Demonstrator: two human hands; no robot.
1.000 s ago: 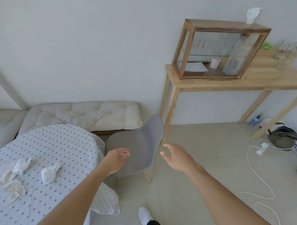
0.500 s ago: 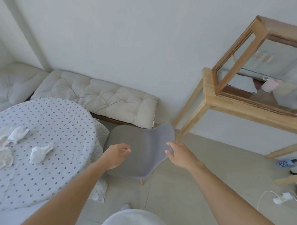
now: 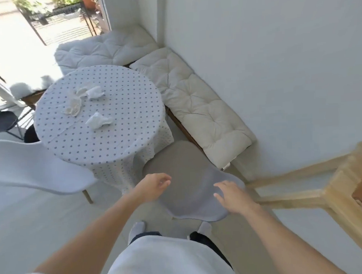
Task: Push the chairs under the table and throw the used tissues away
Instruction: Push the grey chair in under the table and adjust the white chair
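From the head view we look down at our two hands and the grey chair (image 3: 189,177) in front of us; our left hand (image 3: 152,185) hangs over the left edge of the chair back with its fingers (image 3: 164,181) loosely spread and holding nothing; our right hand (image 3: 231,196) lies flat on the right side of the chair back, fingers (image 3: 220,185) open, and we cannot tell if it presses yet; we think both hands are set wide like this so the chair goes straight when we push; the grey chair sits just beside the round table (image 3: 101,117), its seat near the hanging dotted cloth (image 3: 123,165), not yet under it; the cushioned bench (image 3: 199,107) runs close along its far side, so it must slide in between them; we count two chairs, the grey one and a white chair (image 3: 37,166) at the left, which also stands out from the table; we count three or four crumpled tissues (image 3: 86,105) on the table top, one apart near the middle and the rest bunched close, too tangled to count for sure; they lie where they were left, still to be thrown away; we see no bin here.
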